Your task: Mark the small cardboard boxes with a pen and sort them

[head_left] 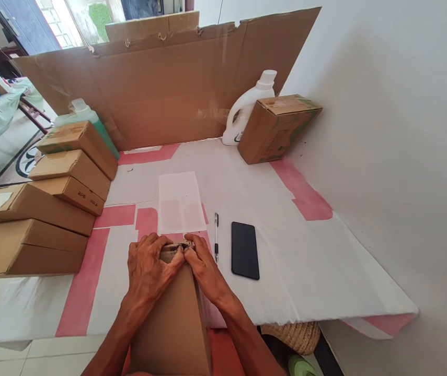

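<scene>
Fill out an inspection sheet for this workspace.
Surface: table under white paper with pink patches.
Job's things: cardboard box upright at the near edge.
Clutter: pen, black phone, paper sheet, stacked boxes, tilted box, white jug, green bottle.
Hands: left hand and right hand pinch the box's top end.
Cables: nothing seen.
Surroundings: cardboard screen, white wall.

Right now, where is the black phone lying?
In the head view the black phone lies face up on the white table covering, to the right of the right hand, with the pen between them.
</scene>
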A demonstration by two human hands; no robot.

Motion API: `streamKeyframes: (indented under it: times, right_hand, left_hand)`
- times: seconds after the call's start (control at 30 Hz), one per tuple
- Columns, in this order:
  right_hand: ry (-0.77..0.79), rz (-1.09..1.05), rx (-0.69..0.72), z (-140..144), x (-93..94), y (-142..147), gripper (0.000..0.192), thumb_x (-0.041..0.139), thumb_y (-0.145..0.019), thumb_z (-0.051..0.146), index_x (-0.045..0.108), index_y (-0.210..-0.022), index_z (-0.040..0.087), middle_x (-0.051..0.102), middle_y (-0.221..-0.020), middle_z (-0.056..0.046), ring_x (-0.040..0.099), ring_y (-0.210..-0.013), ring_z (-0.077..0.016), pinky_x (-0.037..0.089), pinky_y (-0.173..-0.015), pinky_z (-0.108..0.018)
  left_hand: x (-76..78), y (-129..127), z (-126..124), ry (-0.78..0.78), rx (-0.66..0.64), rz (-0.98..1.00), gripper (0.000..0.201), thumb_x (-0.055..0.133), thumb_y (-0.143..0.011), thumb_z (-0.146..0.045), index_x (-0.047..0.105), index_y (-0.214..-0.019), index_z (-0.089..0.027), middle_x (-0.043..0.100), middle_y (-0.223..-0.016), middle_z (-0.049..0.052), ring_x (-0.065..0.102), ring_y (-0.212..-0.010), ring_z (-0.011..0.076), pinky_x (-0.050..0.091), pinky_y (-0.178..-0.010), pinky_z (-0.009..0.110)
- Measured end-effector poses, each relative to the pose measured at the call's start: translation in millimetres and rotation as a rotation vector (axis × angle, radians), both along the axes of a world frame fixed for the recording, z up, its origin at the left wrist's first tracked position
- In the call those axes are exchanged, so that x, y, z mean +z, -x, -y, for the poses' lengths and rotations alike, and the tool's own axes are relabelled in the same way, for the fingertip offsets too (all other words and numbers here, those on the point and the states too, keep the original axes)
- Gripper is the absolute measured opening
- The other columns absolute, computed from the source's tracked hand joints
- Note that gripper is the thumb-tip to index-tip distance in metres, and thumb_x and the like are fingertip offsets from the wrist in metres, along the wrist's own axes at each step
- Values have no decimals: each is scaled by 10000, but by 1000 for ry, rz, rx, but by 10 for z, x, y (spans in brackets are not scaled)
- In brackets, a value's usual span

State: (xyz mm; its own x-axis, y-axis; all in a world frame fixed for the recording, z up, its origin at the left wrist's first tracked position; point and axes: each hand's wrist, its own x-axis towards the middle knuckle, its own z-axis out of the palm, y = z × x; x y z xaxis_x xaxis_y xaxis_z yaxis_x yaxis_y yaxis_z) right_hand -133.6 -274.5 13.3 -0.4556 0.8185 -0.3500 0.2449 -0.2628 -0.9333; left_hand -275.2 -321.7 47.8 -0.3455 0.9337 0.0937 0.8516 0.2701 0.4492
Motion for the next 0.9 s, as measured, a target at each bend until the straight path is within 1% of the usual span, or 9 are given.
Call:
streamKeyframes:
  times: [0.13, 0.23, 0.33, 0.4, 0.5, 0.57, 0.73, 0.8, 0.9]
  right_hand:
    - [-1, 4, -12, -13, -37, -16, 416, 449, -964, 399, 562, -1323, 220, 559, -1453, -113, 516, -1398, -265, 362, -1222, -465]
    - [26, -44, -32, -25, -116, -96, 485, 515, -975, 522, 581, -1376, 256, 574, -1500, -95, 516, -1418, -275, 394, -1201, -465]
    - [24, -55, -91, -93, -202, -225, 650, 479, -974, 699, 554, -1448, 260, 579, -1520, -122, 579, -1364, -306, 523, -1052, -450]
    - [-97, 170, -136, -181, -255, -301, 694, 444, -990, 714, 531, -1456, 207, 672, -1366, -167, 677, -1202, -329, 560, -938, -451]
    - [-250, 718, -58, -316, -334, -335, 517, 489, -1038, 555, 582, -1336, 142, 749, -1086, -192, 729, -1020, -375, 543, -856, -475]
    - [-250, 901, 5, -360, -391, -309, 372, 493, -1055, 434, 607, -1245, 136, 747, -1076, -228, 729, -1025, -411, 531, -834, -491]
    - [-225, 948, -21, -331, -530, -251, 259, 488, -1053, 310, 571, -1220, 130, 731, -1083, -272, 729, -1026, -415, 509, -834, -496]
    - [-210, 921, -44, -338, -578, -274, 202, 514, -1035, 292, 589, -1154, 147, 731, -1015, -245, 728, -995, -397, 501, -817, -467]
    - [-188, 820, -87, -398, -635, -352, 87, 566, -974, 257, 597, -916, 200, 695, -831, -140, 708, -856, -337, 473, -741, -391]
  left_hand:
    - [-59, -7, -18, -13, -46, 6, 202, 665, -904, -430, 753, -848, -258, 765, -870, 43, 699, -900, 273, 434, -865, 431]
    - [-77, 58, -1, 2, -57, 42, 222, 645, -927, -443, 753, -864, -260, 761, -893, 39, 704, -906, 275, 434, -886, 445]
    - [-76, 139, 26, 20, -73, 53, 240, 619, -957, -452, 750, -905, -259, 751, -916, 35, 698, -935, 280, 424, -886, 447]
    - [-70, 165, 31, 29, -68, 60, 244, 614, -961, -453, 750, -914, -256, 745, -918, 34, 690, -939, 281, 417, -884, 446]
    - [-65, 144, 10, 48, -31, 88, 226, 641, -935, -430, 737, -837, -250, 739, -890, 31, 683, -911, 272, 410, -886, 445]
    - [-76, 113, -12, 59, -19, 104, 220, 653, -923, -411, 721, -796, -244, 735, -869, 31, 679, -896, 265, 406, -889, 444]
    - [-165, 92, -33, 63, -20, 77, 211, 627, -949, -393, 719, -845, -234, 722, -885, 38, 667, -920, 268, 396, -887, 437]
    - [-193, 113, -14, 78, -16, 82, 218, 614, -964, -400, 725, -886, -229, 727, -917, 44, 667, -938, 274, 402, -890, 445]
    - [-197, 168, 53, 81, -68, 102, 243, 605, -984, -438, 724, -999, -227, 746, -1011, 56, 673, -995, 280, 432, -950, 471]
